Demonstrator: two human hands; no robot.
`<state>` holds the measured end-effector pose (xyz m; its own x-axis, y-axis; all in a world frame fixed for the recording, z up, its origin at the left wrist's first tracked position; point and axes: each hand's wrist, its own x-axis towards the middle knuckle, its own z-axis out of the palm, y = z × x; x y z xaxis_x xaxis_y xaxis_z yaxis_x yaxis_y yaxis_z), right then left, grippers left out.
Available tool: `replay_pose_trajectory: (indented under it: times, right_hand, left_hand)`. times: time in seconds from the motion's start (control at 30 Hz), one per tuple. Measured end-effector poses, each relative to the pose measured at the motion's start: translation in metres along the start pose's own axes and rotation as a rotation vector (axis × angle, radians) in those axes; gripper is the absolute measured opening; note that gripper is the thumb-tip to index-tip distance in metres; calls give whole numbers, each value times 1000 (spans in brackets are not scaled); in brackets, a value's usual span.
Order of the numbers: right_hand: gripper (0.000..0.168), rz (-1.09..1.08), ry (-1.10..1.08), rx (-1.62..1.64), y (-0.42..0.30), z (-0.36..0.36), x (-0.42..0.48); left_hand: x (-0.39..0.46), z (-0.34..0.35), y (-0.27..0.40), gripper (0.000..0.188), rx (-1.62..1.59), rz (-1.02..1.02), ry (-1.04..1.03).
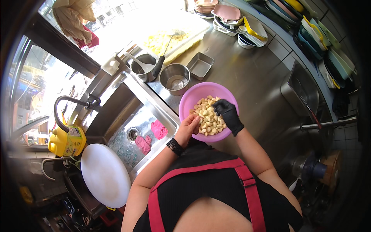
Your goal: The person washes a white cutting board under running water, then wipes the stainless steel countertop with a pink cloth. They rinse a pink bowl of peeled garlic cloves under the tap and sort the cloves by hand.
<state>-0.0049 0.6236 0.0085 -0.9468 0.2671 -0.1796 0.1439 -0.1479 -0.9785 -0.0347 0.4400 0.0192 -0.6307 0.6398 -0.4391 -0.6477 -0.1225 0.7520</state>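
A pink plastic bowl (185,100) on the steel counter holds a heap of peeled garlic cloves (207,111). My left hand (188,127) is bare, with a black band at the wrist, and reaches over the bowl's near left rim. Its thumb and fingers are drawn together, and whether a clove is between them is hidden. In a black glove, my right hand (229,116) reaches over the right side of the bowl. Its curled fingertips are down at the cloves, so I cannot see whether they grip one.
Beyond the bowl stand a round steel pot (174,79), a small steel tray (200,66) and a pot with a white ladle (144,67). A sink (121,116) with pink cloths (158,129) lies left, near a white round board (105,175). Stacked dishes (252,32) stand far right.
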Motion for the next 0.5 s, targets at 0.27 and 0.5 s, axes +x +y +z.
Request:
replay_pose_trajectory:
  times: [0.27, 0.5]
  right_hand:
    - [32, -301, -201, -191, -57, 18, 22]
    - [40, -249, 245, -1010, 20, -75, 51]
  left_hand:
    - [-1, -1, -4, 25, 322, -63, 188]
    - [-1, -51, -19, 33, 886, 225, 553]
